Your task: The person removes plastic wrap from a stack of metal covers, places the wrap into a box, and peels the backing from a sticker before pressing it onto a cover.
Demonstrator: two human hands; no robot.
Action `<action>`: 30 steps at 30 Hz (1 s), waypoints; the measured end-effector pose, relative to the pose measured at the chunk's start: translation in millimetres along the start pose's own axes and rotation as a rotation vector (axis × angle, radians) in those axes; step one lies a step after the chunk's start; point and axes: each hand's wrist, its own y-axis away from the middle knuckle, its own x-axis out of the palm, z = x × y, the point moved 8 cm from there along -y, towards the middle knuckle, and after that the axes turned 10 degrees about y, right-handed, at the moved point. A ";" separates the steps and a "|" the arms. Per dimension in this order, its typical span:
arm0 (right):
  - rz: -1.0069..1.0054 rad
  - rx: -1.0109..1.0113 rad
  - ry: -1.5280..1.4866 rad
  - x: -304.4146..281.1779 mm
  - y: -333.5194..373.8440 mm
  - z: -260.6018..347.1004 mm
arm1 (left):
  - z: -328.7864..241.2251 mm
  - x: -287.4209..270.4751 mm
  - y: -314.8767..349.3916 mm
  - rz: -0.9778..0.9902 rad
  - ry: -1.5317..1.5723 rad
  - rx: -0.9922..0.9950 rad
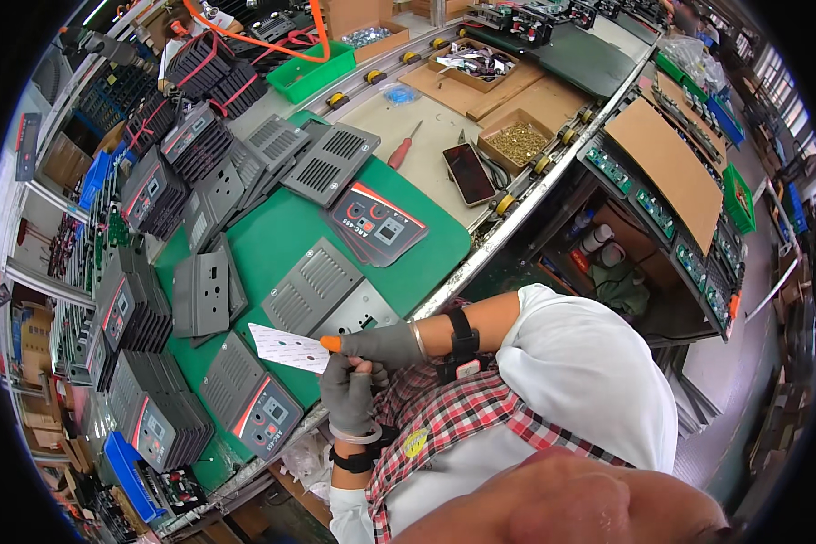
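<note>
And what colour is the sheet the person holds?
The sheet is mostly white; see the head view.

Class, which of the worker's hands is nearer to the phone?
Right. In the picture, the right hand is below and left of the phone; the left hand is lower, farther away.

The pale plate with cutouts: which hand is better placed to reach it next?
Probably the right hand: it lies close beside the pale plate, while the left hand sits farther away. Both are at the white sheet.
</note>
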 end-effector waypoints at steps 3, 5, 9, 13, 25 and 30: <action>0.043 -0.020 -0.064 0.8 3.4 0.7 | 0.5 -1.2 0.6 -0.060 -0.018 -0.047; 0.110 -0.037 -0.089 5.3 1.3 0.4 | 1.2 -3.0 1.0 -0.095 -0.067 -0.066; -0.047 -0.012 -0.096 -4.2 -10.6 -11.4 | -7.0 -5.1 1.8 -0.124 -0.289 0.066; -0.105 -0.054 -0.105 -7.4 -17.8 -12.3 | -29.3 -0.3 8.5 -0.192 -0.743 0.331; 0.089 -0.079 -0.208 3.5 -5.9 4.7 | -31.5 -19.1 8.1 -0.200 -0.523 0.352; 0.167 -0.018 -0.366 -1.1 1.1 -1.2 | -25.8 -38.3 8.2 -0.260 -0.386 0.247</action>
